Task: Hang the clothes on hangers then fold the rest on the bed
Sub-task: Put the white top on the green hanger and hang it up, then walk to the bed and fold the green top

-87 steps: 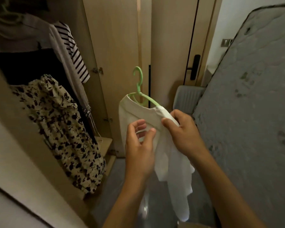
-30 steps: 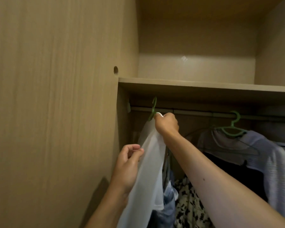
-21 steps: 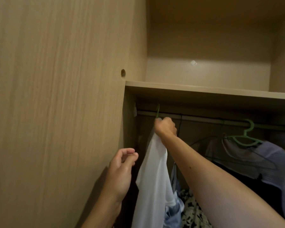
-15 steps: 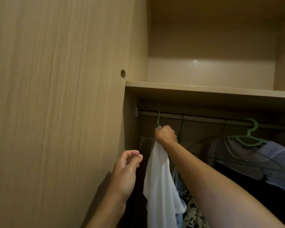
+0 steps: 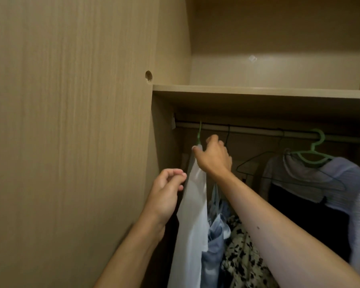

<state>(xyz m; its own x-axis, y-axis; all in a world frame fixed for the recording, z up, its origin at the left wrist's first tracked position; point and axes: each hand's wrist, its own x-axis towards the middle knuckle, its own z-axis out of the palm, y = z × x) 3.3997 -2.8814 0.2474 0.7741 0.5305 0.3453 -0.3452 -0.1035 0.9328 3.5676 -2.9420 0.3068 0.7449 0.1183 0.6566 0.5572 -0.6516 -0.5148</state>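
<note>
The right hand (image 5: 214,157) is reaching up into the wardrobe with its fingers (image 5: 211,140) loosely curled around the top of the thin white garment (image 5: 192,215), right where the cloth is meeting the neck of the slim green plastic hanger (image 5: 199,133); the thumb tip is pressing at the collar edge, though from here I cannot tell how firmly the hand is gripping. The hanger's hook is sitting over the pale horizontal closet rail (image 5: 258,132), at its far left end, and the white garment is hanging straight down from it beside the wardrobe's inner wall. The left hand (image 5: 165,196) is hovering just beside the garment's left edge, fingertips (image 5: 180,175) drawn together against the thumb in a loose pinch with nothing visibly between them. Just behind the white garment, a shiny light blue piece of clothing (image 5: 215,233) and a black-and-cream floral print fabric (image 5: 243,256) are hanging partly hidden by the right forearm. Further right along the rail, an empty thin black wire hanger (image 5: 249,163) is dangling, and past it a second green plastic hanger (image 5: 314,154) is carrying a pale lavender ribbed top (image 5: 345,183) over something dark. Above it all runs the light wooden shelf (image 5: 258,93), and the tall light wood-grain panel (image 5: 71,142) is filling the left side.
</note>
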